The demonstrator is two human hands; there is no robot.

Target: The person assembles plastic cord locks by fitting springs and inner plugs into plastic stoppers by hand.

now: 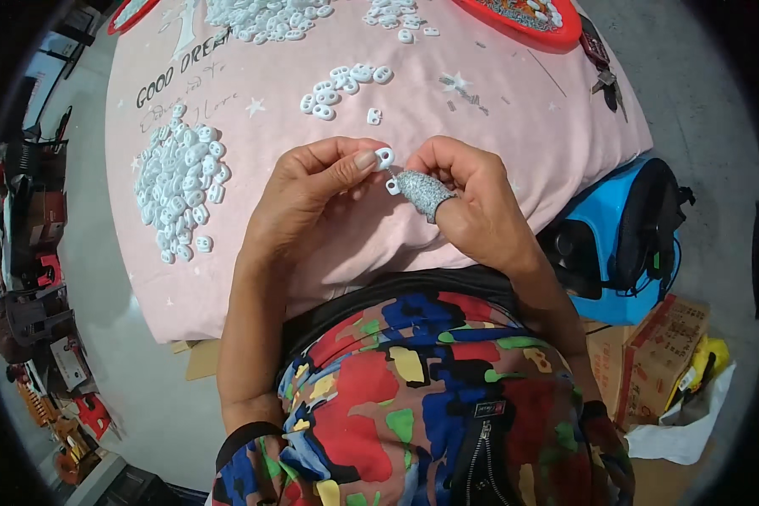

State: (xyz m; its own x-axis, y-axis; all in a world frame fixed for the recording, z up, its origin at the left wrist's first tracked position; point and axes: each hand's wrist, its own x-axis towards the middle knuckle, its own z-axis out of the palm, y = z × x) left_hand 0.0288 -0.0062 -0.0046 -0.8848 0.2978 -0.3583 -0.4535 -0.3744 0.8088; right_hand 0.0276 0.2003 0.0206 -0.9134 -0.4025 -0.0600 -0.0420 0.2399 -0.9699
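Observation:
My left hand (322, 179) pinches a white plastic piece with a hole (384, 157) between thumb and fingertips. My right hand (472, 198) is closed beside it, its thumb wrapped in a grey knitted finger cover (424, 194). At the tip of that thumb shows a smaller white piece with a hole (392, 186), which my right fingers seem to grip; they are partly hidden. Something thin and dark lies between the two pieces, too small to make out. Just beyond my hands a single small white piece (374, 116) rests on the pink cloth (261, 76).
White pieces lie in a big pile (177, 181) at left, a loose group (346, 84) ahead and heaps (266, 17) at the far edge. Tiny grey bits (460, 88) are scattered right of centre. A red tray (557, 38), keys (607, 84) and a blue bag (620, 236) are at right.

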